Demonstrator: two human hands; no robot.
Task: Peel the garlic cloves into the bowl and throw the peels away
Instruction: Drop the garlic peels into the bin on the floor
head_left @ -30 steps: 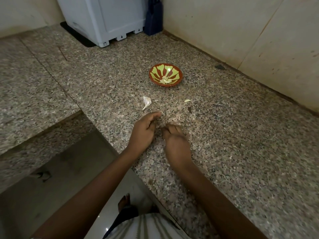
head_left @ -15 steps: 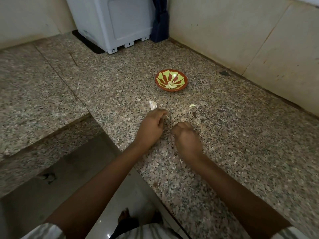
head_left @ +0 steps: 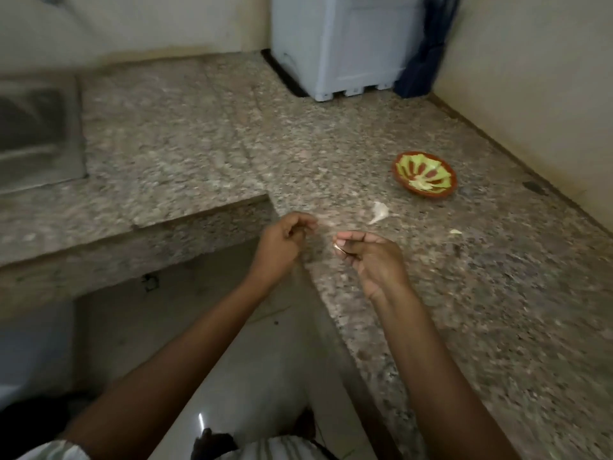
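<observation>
A red bowl point(head_left: 403, 161) with a green pattern holds pale peeled cloves on the granite counter point(head_left: 497, 293). Nearer me lies a white unpeeled garlic piece point(head_left: 379, 211), and a small pale scrap point(head_left: 455, 231) lies to its right. Both hands hover above the counter's front corner. My left hand point(head_left: 282, 244) has its fingers curled, with a faint pale wisp of peel at the fingertips. My right hand point(head_left: 371, 260) pinches a small pale bit of garlic peel point(head_left: 338, 248) between thumb and fingers. The picture is blurred.
A pale grey appliance point(head_left: 341, 48) stands at the back, with a dark blue thing point(head_left: 428, 51) beside it. A steel sink point(head_left: 36, 131) is set in the left counter. The wall runs along the right. The floor lies below the corner.
Both hands have lifted off the counter and drawn back toward its front corner, fingers curled around what they gathered. The view has swung left, and the sink has come into sight.
</observation>
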